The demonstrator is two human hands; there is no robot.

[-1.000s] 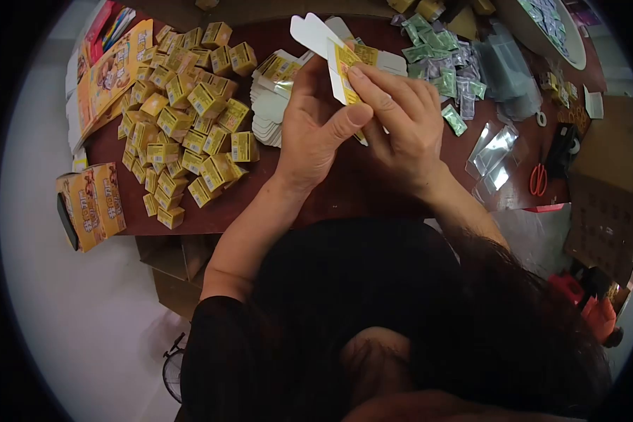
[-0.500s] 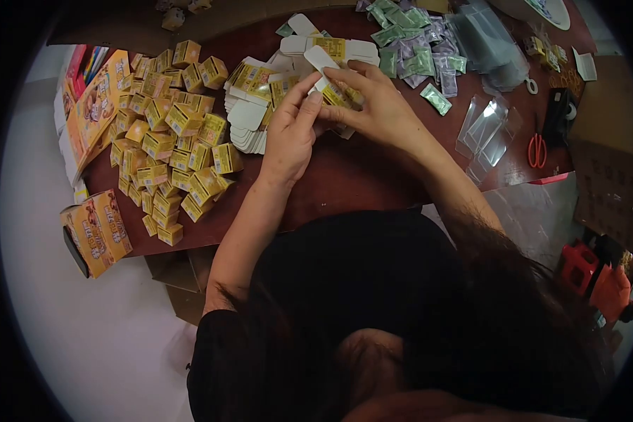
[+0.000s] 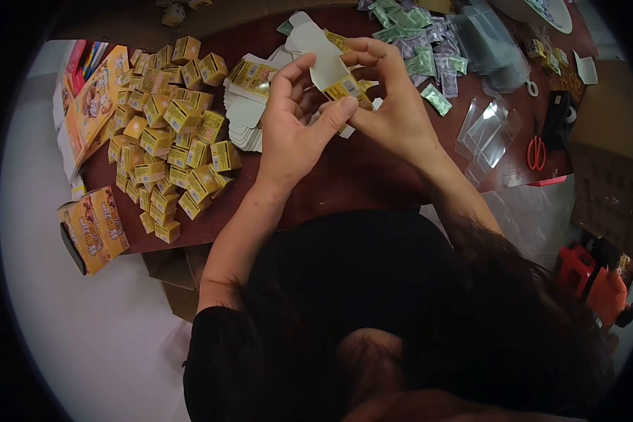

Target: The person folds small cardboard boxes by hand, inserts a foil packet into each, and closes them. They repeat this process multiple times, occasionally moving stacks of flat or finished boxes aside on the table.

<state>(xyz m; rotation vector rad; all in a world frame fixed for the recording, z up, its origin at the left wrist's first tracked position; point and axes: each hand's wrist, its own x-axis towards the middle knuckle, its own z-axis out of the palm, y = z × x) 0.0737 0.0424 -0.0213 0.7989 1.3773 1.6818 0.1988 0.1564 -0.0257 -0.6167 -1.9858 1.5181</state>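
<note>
Between my two hands is a small yellow box (image 3: 344, 87), its white inner side and end flaps spread upward. My left hand (image 3: 295, 123) has its thumb pressed on the box's near side, with the fingers curled at its left. My right hand (image 3: 394, 105) grips the box from the right, thumb below and fingers bent over the far side. Flat yellow-and-white cartons (image 3: 248, 105) lie stacked and fanned just beyond my left hand. Left of them is a heap of folded yellow boxes (image 3: 179, 119).
Green and purple sachets (image 3: 418, 53) lie at the back, beside clear plastic sleeves (image 3: 489, 46). Clear plastic pieces (image 3: 487, 130), red-handled scissors (image 3: 536, 152) and a black tape dispenser (image 3: 559, 116) are at the right. An orange printed box (image 3: 95, 228) stands at the left table edge.
The carton has gone from a flatter shape to an opened box with raised white flaps. My hands have moved apart a little, and the fingers have spread around it.
</note>
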